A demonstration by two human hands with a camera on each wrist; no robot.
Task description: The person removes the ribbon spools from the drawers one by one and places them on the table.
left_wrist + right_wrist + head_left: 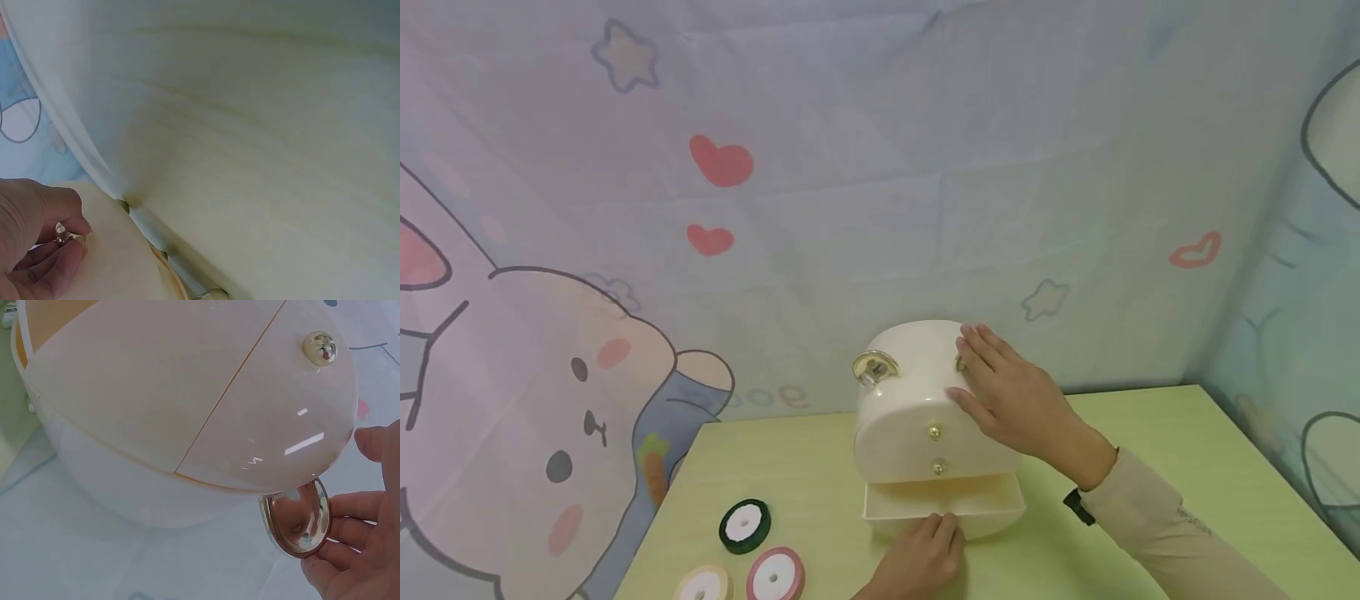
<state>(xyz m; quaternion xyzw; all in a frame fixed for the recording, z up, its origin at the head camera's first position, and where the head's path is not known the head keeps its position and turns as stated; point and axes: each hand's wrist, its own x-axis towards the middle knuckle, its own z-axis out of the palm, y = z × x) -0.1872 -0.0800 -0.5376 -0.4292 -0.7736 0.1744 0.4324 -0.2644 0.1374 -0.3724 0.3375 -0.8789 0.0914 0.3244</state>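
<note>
A glossy white drawer box (895, 446) with a rounded top stands on the table. Its bottom drawer (988, 523) is pulled partway out, and the part of its inside that shows looks bare. My left hand (921, 557) is at that drawer's front; in the left wrist view, thumb and fingers pinch a small shiny knob (61, 233). My right hand (1018, 404) rests on the box's upper right side, fingers extended. Those fingers touch a gold ear-shaped ornament (299, 519) in the right wrist view. Two gold knobs (935, 432) show on the front above the drawer.
A matching gold ornament (874, 367) sits on the box's top left. Ribbon rolls lie at the table's front left: dark green (745, 526), pink (776, 575) and pale yellow (703, 583). A printed cloth backdrop (850, 208) hangs behind the green table (1120, 483).
</note>
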